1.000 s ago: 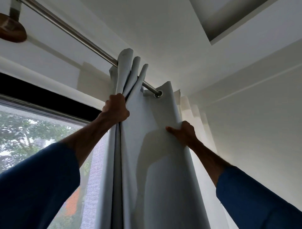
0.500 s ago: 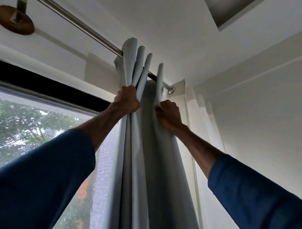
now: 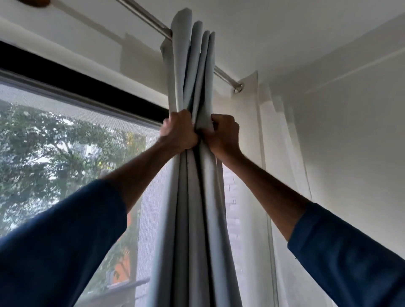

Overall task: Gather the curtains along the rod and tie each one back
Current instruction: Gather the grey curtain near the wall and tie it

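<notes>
A pale grey curtain (image 3: 195,208) hangs bunched into tight vertical folds from a metal rod (image 3: 144,16) that slants across the top. My left hand (image 3: 178,132) grips the left folds a little below the rod. Right beside it, touching, my right hand (image 3: 223,133) grips the right folds. The folded curtain tops stand up above both fists. A sheer white curtain (image 3: 282,175) hangs to the right, its eyelet (image 3: 238,88) on the rod's bare right stretch.
A large window (image 3: 65,153) with a dark frame and a mesh screen fills the left, trees outside. A white wall (image 3: 350,131) is close on the right. A wooden rod bracket (image 3: 35,2) shows at the top left edge.
My right hand has pulled the last loose fold leftward into the bundle and now sits against my left hand. The curtain is gathered tighter, baring more rod on the right.
</notes>
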`<action>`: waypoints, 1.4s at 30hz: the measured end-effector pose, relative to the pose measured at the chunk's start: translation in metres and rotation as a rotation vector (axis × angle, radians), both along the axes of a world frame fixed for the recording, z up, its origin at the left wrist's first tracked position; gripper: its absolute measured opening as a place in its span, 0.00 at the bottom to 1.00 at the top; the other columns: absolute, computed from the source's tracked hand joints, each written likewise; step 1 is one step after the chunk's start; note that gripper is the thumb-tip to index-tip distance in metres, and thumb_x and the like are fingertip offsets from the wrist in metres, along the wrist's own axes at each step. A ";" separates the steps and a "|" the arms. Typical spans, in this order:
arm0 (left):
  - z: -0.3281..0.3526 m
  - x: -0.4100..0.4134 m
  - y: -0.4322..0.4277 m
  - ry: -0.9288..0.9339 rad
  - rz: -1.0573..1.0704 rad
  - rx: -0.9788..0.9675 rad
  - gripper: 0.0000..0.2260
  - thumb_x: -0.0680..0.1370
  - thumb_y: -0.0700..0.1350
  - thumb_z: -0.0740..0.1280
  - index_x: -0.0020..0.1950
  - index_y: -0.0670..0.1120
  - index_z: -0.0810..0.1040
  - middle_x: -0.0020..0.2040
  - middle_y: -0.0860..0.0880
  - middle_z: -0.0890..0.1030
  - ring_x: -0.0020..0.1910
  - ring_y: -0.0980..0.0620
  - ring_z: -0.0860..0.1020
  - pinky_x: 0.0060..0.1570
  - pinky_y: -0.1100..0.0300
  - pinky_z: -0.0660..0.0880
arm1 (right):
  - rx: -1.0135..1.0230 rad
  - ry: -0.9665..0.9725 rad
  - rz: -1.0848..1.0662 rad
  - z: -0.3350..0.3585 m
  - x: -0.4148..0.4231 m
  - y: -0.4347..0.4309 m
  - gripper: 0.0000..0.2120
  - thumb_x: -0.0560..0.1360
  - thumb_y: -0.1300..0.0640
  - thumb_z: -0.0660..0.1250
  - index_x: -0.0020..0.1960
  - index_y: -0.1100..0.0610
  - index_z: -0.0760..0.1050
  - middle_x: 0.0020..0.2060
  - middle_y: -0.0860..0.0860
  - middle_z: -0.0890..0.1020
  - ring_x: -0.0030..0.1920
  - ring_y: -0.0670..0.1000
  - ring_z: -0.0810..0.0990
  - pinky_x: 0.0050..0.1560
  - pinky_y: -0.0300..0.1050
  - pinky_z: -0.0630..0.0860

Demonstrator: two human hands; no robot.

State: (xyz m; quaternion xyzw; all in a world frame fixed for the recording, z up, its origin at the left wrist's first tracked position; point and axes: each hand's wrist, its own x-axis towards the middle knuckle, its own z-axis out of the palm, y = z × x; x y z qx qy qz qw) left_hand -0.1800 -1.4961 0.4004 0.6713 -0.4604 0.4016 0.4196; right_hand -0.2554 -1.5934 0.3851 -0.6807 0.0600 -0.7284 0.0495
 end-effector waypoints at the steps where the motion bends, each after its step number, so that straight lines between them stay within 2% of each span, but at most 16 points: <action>1: -0.018 -0.001 -0.001 0.010 -0.005 0.010 0.19 0.74 0.42 0.68 0.64 0.42 0.73 0.64 0.36 0.75 0.63 0.31 0.74 0.56 0.46 0.75 | 0.043 0.007 0.055 -0.016 -0.002 -0.001 0.15 0.65 0.55 0.75 0.30 0.64 0.73 0.24 0.51 0.71 0.28 0.47 0.64 0.32 0.48 0.61; 4: -0.078 0.002 -0.003 0.043 -0.025 0.017 0.16 0.75 0.42 0.68 0.62 0.42 0.73 0.60 0.37 0.76 0.61 0.32 0.74 0.48 0.49 0.71 | 0.244 0.122 0.229 -0.066 -0.011 -0.002 0.15 0.63 0.58 0.80 0.26 0.53 0.74 0.22 0.44 0.74 0.27 0.43 0.70 0.31 0.44 0.70; 7: -0.145 0.004 -0.007 0.038 -0.045 0.051 0.12 0.74 0.45 0.69 0.55 0.43 0.75 0.53 0.39 0.79 0.54 0.34 0.77 0.45 0.49 0.73 | 0.372 0.242 0.208 -0.123 -0.012 -0.007 0.10 0.65 0.58 0.78 0.31 0.58 0.77 0.26 0.52 0.80 0.29 0.46 0.75 0.34 0.50 0.79; 10: -0.206 0.004 -0.007 0.086 -0.059 0.118 0.11 0.73 0.43 0.69 0.54 0.44 0.75 0.51 0.42 0.78 0.53 0.37 0.77 0.47 0.50 0.73 | 0.376 0.302 0.107 -0.187 -0.015 -0.007 0.10 0.68 0.59 0.75 0.34 0.58 0.75 0.27 0.49 0.78 0.27 0.42 0.73 0.30 0.42 0.71; 12: -0.242 0.001 -0.005 0.133 -0.070 0.170 0.11 0.74 0.40 0.69 0.56 0.44 0.75 0.52 0.42 0.77 0.54 0.38 0.76 0.51 0.48 0.75 | 0.373 0.321 0.105 -0.229 -0.016 -0.002 0.07 0.70 0.58 0.75 0.40 0.58 0.78 0.34 0.49 0.83 0.33 0.46 0.79 0.36 0.44 0.75; 15: -0.291 0.003 0.000 0.177 -0.097 0.227 0.09 0.71 0.37 0.69 0.49 0.45 0.74 0.47 0.43 0.76 0.47 0.39 0.77 0.43 0.47 0.78 | 0.449 0.357 0.162 -0.289 -0.014 0.003 0.12 0.71 0.57 0.77 0.50 0.59 0.78 0.41 0.46 0.84 0.40 0.44 0.82 0.43 0.40 0.78; 18: -0.340 0.008 0.006 0.186 -0.133 0.322 0.08 0.69 0.35 0.67 0.44 0.44 0.73 0.43 0.43 0.76 0.41 0.39 0.78 0.37 0.48 0.76 | 0.490 0.355 0.184 -0.347 -0.013 0.013 0.16 0.70 0.58 0.77 0.54 0.59 0.75 0.40 0.47 0.84 0.38 0.44 0.82 0.38 0.44 0.79; 20: -0.371 0.011 0.009 0.211 -0.160 0.362 0.07 0.68 0.35 0.68 0.43 0.43 0.73 0.42 0.42 0.78 0.41 0.38 0.77 0.36 0.49 0.74 | 0.509 0.336 0.201 -0.382 -0.014 0.022 0.21 0.70 0.53 0.74 0.60 0.57 0.72 0.40 0.44 0.83 0.38 0.40 0.82 0.35 0.37 0.76; 24: -0.419 0.018 0.013 0.231 -0.242 0.386 0.13 0.69 0.38 0.71 0.39 0.47 0.67 0.37 0.44 0.74 0.36 0.39 0.75 0.32 0.51 0.70 | 0.494 0.353 0.255 -0.439 -0.014 0.043 0.40 0.75 0.59 0.73 0.79 0.50 0.53 0.62 0.51 0.81 0.57 0.44 0.83 0.55 0.38 0.80; 26: -0.433 0.019 0.016 0.213 -0.267 0.394 0.13 0.69 0.38 0.72 0.39 0.46 0.68 0.37 0.42 0.75 0.36 0.37 0.75 0.32 0.51 0.69 | 0.403 0.373 0.176 -0.458 -0.017 0.048 0.43 0.77 0.62 0.72 0.81 0.48 0.48 0.76 0.55 0.69 0.74 0.46 0.71 0.72 0.39 0.70; 28: -0.442 0.020 0.018 0.178 -0.290 0.391 0.10 0.69 0.39 0.73 0.41 0.42 0.71 0.38 0.40 0.76 0.37 0.36 0.75 0.33 0.49 0.71 | 0.287 0.367 0.081 -0.471 -0.019 0.054 0.39 0.77 0.66 0.69 0.80 0.52 0.52 0.78 0.54 0.64 0.78 0.40 0.61 0.74 0.31 0.62; 33: -0.454 0.018 0.018 0.179 -0.355 0.339 0.10 0.75 0.39 0.66 0.40 0.47 0.65 0.37 0.39 0.75 0.38 0.35 0.75 0.35 0.48 0.69 | 0.417 0.430 0.018 -0.494 -0.019 0.057 0.24 0.78 0.52 0.58 0.70 0.62 0.72 0.61 0.59 0.79 0.60 0.57 0.81 0.60 0.39 0.76; 35: -0.458 0.016 0.019 0.171 -0.408 0.318 0.09 0.79 0.43 0.63 0.43 0.48 0.64 0.39 0.40 0.75 0.39 0.35 0.75 0.36 0.49 0.70 | 0.419 0.460 0.034 -0.504 -0.019 0.056 0.24 0.79 0.51 0.60 0.70 0.62 0.73 0.61 0.59 0.81 0.59 0.56 0.82 0.60 0.44 0.78; 37: -0.463 0.014 0.021 0.155 -0.455 0.305 0.07 0.81 0.46 0.61 0.57 0.47 0.67 0.46 0.40 0.79 0.43 0.35 0.77 0.38 0.52 0.69 | 0.457 0.454 0.072 -0.511 -0.020 0.056 0.24 0.78 0.55 0.64 0.73 0.62 0.71 0.65 0.57 0.80 0.64 0.54 0.80 0.65 0.48 0.76; 39: -0.471 0.012 0.025 0.165 -0.510 0.332 0.28 0.81 0.45 0.62 0.77 0.55 0.52 0.54 0.40 0.81 0.41 0.37 0.79 0.37 0.55 0.70 | 0.532 0.450 0.129 -0.515 -0.024 0.057 0.29 0.78 0.60 0.65 0.78 0.58 0.63 0.71 0.50 0.74 0.70 0.49 0.75 0.70 0.51 0.73; 42: -0.489 0.007 0.034 0.317 -0.673 0.294 0.37 0.81 0.46 0.63 0.78 0.61 0.39 0.51 0.43 0.84 0.36 0.40 0.82 0.41 0.51 0.80 | 0.572 0.525 0.195 -0.531 -0.032 0.064 0.43 0.77 0.55 0.69 0.82 0.51 0.44 0.77 0.46 0.65 0.73 0.49 0.72 0.70 0.49 0.74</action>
